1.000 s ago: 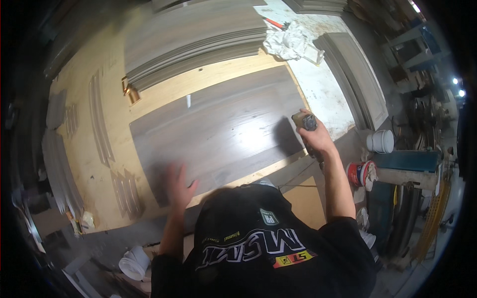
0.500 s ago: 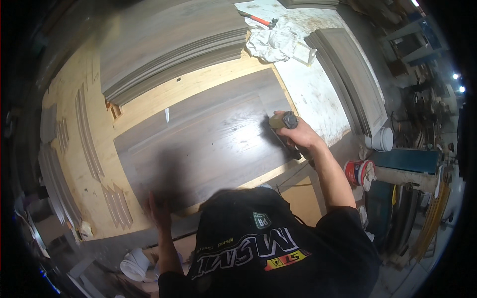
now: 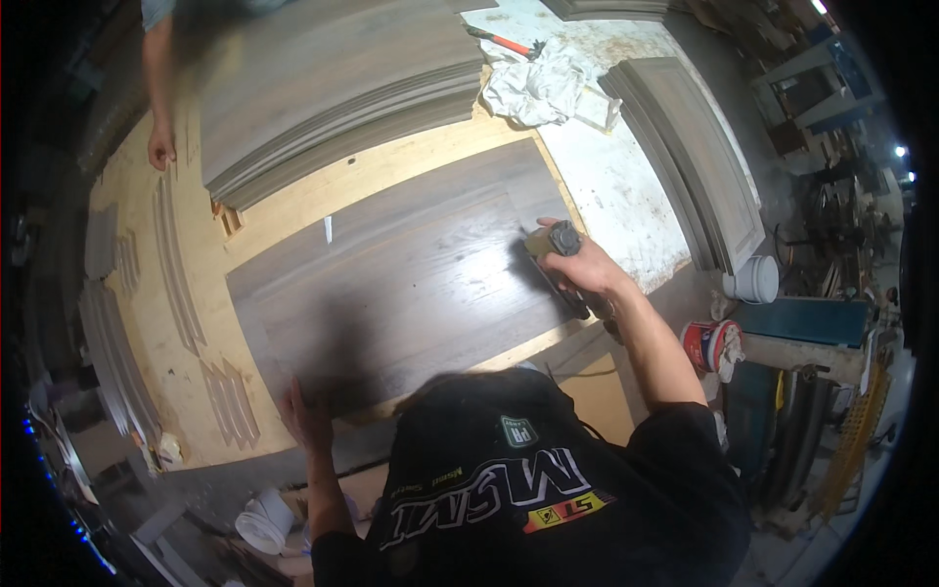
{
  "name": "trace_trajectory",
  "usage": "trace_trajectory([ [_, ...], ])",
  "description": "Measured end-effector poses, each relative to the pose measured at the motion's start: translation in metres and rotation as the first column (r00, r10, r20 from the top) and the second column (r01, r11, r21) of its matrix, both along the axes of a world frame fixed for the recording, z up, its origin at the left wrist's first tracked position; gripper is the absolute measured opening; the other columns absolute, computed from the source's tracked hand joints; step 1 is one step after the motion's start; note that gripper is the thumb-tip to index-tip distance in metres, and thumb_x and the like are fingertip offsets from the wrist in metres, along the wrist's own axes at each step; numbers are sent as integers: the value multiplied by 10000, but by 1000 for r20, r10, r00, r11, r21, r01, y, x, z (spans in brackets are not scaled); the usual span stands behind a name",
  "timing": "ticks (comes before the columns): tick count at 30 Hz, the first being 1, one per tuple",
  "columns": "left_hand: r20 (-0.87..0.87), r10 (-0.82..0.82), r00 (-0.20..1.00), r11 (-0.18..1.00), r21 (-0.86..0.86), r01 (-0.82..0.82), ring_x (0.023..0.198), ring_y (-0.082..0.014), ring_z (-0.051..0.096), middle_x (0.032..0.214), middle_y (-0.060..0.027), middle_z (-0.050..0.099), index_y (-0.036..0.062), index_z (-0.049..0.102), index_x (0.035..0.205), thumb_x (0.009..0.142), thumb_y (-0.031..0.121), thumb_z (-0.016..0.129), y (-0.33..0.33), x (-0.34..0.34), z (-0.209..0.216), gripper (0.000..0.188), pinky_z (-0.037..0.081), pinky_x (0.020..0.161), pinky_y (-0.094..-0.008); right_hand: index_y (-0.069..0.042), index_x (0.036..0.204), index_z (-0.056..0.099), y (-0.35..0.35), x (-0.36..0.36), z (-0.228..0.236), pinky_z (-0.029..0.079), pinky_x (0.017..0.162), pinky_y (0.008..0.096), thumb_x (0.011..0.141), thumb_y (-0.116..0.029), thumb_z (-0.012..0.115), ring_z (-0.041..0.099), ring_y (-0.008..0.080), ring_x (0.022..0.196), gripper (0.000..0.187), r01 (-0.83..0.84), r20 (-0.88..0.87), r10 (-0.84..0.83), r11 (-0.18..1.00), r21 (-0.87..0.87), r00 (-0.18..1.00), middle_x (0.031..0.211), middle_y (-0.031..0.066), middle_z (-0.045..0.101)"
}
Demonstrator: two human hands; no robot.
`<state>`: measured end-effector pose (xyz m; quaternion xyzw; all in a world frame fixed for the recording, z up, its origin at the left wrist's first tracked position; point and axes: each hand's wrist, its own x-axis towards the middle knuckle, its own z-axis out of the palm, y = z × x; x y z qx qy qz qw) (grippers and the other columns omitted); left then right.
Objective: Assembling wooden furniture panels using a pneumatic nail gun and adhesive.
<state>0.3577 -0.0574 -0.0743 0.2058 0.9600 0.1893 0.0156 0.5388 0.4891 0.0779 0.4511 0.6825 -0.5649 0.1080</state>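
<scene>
Worktop [image 3: 215, 338]: carries the stack [image 3: 342, 78] at the far side and the panel [image 3: 391, 225] at near centre.
Panel: lies flat; judged liable to slide or turn if steadied too lightly at the left.
Tool [image 3: 563, 237]: at the panel's right end; tilting it there could, in judgement, mark the surface or edge.
Right hand [image 3: 590, 266]: fingers wrapped around the tool's body.
Left hand [image 3: 308, 416]: at the panel's near left corner; in shadow, finger opening and grip cannot be told.
Co-worker's hand [image 3: 161, 147]: far left, beside the strips [image 3: 178, 264].
</scene>
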Motion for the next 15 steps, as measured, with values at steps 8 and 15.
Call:
trace_trajectory([
  [8, -2, -39, 999, 999, 5, 39, 1090, -387, 589, 1162, -192, 595, 50, 528, 1439, 753, 106, 819, 11, -5, 5, 747, 480, 926, -485, -130, 1544, 362, 64, 6, -58, 543, 924, 404, 806, -243, 757, 683, 344, 1057, 845, -27, 76, -40, 690, 724, 996, 1237, 233, 626],
  [15, -89, -4, 996, 999, 45, 8, 1139, -424, 558, 1180, -228, 586, 33, 547, 1398, 784, 148, 773, -4, -3, -2, 664, 463, 966, -500, -43, 1396, 552, 10, 11, -106, 402, 1111, 506, 815, -200, 713, 512, 438, 1292, 624, 31, -244, 188, 728, 685, 951, 1378, 225, 560],
])
